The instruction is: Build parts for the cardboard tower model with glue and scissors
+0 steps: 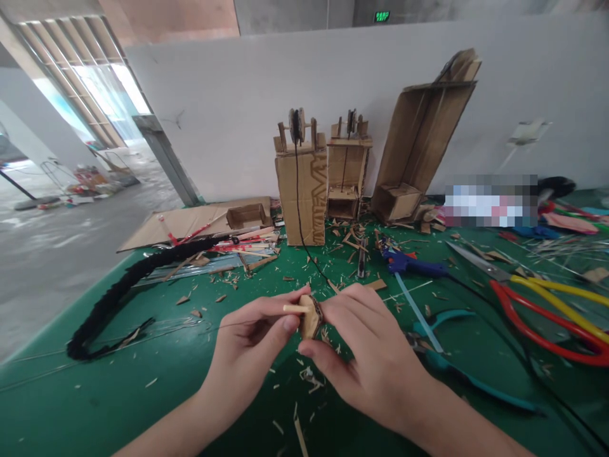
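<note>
A small cardboard spool (310,317) with a pale wooden stick (295,309) poking out on its left is held between my hands, above the green table. My left hand (254,339) pinches the spool's left edge with thumb and fingers. On the other side my right hand (364,346) grips the spool, its fingers curled and partly hiding it. A thin dark thread runs leftward from my left hand. The black cord (298,203) hangs from the wheel on a cardboard tower (301,197) and runs down toward my hands; its end is hidden.
Behind stand another cardboard tower (349,165) and a tall cardboard piece (423,139). To the right lie a blue glue gun (413,264), teal-handled pliers (480,384) and large scissors (504,274). On the left are a fuzzy black strip (124,292) and a cardboard sheet (181,225). Scraps litter the green table (157,406).
</note>
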{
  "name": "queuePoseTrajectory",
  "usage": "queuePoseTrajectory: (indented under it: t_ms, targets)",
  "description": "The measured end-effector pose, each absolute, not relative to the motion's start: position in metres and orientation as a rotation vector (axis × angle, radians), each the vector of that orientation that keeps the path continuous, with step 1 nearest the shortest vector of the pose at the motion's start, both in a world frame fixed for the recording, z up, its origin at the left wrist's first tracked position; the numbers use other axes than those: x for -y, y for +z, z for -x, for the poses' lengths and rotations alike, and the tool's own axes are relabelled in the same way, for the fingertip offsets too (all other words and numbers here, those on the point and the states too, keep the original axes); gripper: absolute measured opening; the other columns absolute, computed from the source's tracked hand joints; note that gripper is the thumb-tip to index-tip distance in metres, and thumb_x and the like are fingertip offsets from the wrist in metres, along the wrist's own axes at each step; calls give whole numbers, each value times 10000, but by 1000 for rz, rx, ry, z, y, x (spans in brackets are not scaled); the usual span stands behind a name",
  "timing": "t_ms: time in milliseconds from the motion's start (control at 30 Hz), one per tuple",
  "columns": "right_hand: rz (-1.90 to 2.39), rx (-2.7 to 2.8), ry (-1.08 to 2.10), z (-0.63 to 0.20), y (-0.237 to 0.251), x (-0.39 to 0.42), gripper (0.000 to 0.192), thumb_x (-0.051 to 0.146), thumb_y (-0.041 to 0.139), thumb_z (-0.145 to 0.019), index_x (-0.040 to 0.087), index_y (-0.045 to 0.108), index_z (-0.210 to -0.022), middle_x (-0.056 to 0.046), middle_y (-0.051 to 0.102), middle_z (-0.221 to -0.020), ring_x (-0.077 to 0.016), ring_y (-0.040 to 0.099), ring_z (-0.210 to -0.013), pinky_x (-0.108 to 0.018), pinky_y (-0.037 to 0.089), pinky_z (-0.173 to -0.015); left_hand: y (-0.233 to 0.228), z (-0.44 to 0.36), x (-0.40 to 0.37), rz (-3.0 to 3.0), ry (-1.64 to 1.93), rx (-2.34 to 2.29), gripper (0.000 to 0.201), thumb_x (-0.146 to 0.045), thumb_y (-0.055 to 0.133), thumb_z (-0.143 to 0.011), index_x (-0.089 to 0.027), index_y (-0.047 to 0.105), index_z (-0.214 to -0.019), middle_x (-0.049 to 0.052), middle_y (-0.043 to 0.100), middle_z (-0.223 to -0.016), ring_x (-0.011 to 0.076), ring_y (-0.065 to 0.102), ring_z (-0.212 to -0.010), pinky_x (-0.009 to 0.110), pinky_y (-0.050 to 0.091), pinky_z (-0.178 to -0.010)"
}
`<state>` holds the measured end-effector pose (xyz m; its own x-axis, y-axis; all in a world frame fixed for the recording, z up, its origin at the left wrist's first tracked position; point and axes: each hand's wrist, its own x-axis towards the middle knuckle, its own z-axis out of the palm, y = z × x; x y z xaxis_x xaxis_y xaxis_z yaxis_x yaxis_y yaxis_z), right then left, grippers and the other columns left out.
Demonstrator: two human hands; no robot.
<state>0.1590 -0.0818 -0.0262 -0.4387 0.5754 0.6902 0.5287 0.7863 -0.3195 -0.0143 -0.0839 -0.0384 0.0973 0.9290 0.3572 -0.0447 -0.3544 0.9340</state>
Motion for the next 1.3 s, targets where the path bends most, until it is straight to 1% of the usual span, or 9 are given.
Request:
queuePoseTrajectory:
  t_ms: [200, 333, 500, 700, 833, 933, 1033, 1133, 1300]
  targets:
    - [818, 2123, 49, -161, -28, 82, 307, 402, 504, -901, 112, 589, -846, -88, 612, -787, -209, 474, -743, -361, 360, -666, -35, 13, 85, -1526, 1400, -917, 179, -115, 611, -818, -253, 722, -843, -13, 741, -965, 138, 637, -1045, 174, 516, -861]
    - [809, 2151, 4, -160, -26, 81, 225, 328, 515, -893, 118, 582, -851, -76, 622, -808, -205, 474, -759, -361, 359, -680, -34, 12, 84, -1489, 1402, -924, 187, -101, 620, -808, -257, 723, -811, -23, 745, -925, 124, 641, -1033, 147, 512, -842]
    - [796, 2113, -37, -162, -24, 81, 158, 249, 574, -833, 124, 579, -930, -86, 622, -945, -223, 479, -891, -377, 369, -790, -32, 12, 82, -1475, 1421, -923, 192, -71, 645, -775, -246, 722, -780, -20, 748, -884, 124, 666, -977, 133, 524, -795]
    - [732, 2071, -39, -164, -24, 80, 123, 197, 587, -761, 140, 552, -864, -78, 607, -893, -209, 488, -829, -363, 391, -732, -34, 13, 83, -1423, 1338, -889, 129, -99, 658, -774, -219, 706, -767, 3, 739, -844, 143, 670, -954, 161, 536, -771]
    - [686, 2078, -47, -166, -25, 79, 111, 226, 558, -749, 144, 552, -825, -77, 596, -846, -209, 492, -786, -375, 387, -709, -38, 13, 84, -1290, 1285, -772, 171, -92, 677, -764, -243, 668, -843, -31, 719, -815, 100, 680, -844, 142, 528, -721]
    - [673, 2114, -38, -169, -25, 77, 112, 244, 535, -761, 148, 549, -817, -80, 591, -841, -211, 495, -773, -389, 382, -707, -39, 13, 82, -1157, 1211, -699, 214, -119, 698, -756, -259, 664, -913, -40, 717, -795, 74, 673, -736, 134, 521, -671]
    - [612, 2174, 67, -173, -22, 76, 127, 244, 498, -799, 145, 539, -866, -72, 582, -816, -202, 480, -755, -378, 388, -682, -39, 13, 79, -1022, 1166, -675, 136, -147, 716, -743, -226, 694, -851, -23, 722, -791, 75, 665, -709, 140, 523, -659]
    - [607, 2238, 166, -174, -20, 75, 105, 139, 440, -848, 146, 535, -893, -54, 577, -771, -179, 449, -723, -348, 391, -655, -38, 14, 76, -888, 1133, -638, 122, -125, 733, -716, -216, 703, -793, -21, 728, -801, 73, 662, -699, 140, 523, -643]
    - [628, 2252, 85, -172, -24, 73, 116, 104, 450, -906, 144, 557, -882, -41, 604, -766, -160, 438, -730, -314, 404, -673, -42, 17, 72, -827, 1093, -609, 115, -129, 757, -687, -207, 701, -750, -22, 726, -759, 81, 662, -685, 161, 528, -645]
